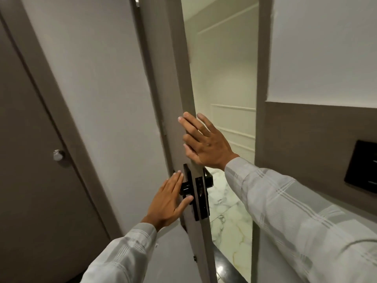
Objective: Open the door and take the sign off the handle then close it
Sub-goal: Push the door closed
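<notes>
I read this as an indoor entryway, hotel or apartment I cannot tell. A grey door (179, 82) with a black lock plate (201, 198) stands ajar onto a corridor with polished marble floor (230, 217) and panelled walls (232, 119). A black switch panel (362, 172) is wall-mounted.

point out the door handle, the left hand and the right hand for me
door handle (186, 188): head view, on the black lever at the door's near side.
left hand (167, 203): head view, on the back of the hand.
right hand (206, 142): head view, on the back of the hand.
</notes>
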The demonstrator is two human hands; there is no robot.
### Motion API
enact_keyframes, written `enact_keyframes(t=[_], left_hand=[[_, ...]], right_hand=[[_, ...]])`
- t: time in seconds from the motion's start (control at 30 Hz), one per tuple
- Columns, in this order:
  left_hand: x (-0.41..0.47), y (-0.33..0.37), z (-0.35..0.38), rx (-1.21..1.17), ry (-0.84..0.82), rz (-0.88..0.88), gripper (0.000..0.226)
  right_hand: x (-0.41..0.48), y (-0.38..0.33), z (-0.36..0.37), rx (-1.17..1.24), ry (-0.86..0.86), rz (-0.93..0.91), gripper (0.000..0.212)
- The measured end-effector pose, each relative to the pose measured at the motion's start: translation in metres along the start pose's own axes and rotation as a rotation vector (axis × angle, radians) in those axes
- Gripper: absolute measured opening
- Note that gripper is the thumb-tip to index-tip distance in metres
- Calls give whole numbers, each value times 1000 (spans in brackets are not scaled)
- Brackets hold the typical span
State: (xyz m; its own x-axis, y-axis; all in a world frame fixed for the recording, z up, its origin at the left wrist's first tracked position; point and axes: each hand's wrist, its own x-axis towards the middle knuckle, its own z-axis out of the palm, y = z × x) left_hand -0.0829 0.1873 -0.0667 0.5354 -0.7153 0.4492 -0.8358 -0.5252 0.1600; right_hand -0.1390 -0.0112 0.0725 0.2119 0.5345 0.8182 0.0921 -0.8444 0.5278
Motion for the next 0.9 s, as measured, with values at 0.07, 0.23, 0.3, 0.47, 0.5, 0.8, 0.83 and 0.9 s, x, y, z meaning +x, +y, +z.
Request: enact_keyframes(t=[0.07,0.23,0.3,0.47,0.5,0.8,0.83,0.9], left_hand=[[16,0,13,1,-27,80,79],[62,1,40,-21,-25,249,80],[84,3,56,-76,-30,277,82],[118,15,85,-226,-20,332,78],[123,17,89,-245,-13,338,77],[144,14,114,-355,16,374,76],[145,13,116,-355,7,382,76],[151,12,119,-350,-14,397,78]], right_hand=[[-9,15,-8,-97,-30,18,15],[-27,46,-35,-364,-241,69,13],[-31,55,-42,-479,-367,99,12],[-26,63,-44,-743,-683,228,26],[-23,65,-44,-782,-730,250,33],[0,69,-17,-828,-1034,418,37],[-1,71,-16,-821,-1042,444,38],[-6,75,-15,-805,-1059,489,41]])
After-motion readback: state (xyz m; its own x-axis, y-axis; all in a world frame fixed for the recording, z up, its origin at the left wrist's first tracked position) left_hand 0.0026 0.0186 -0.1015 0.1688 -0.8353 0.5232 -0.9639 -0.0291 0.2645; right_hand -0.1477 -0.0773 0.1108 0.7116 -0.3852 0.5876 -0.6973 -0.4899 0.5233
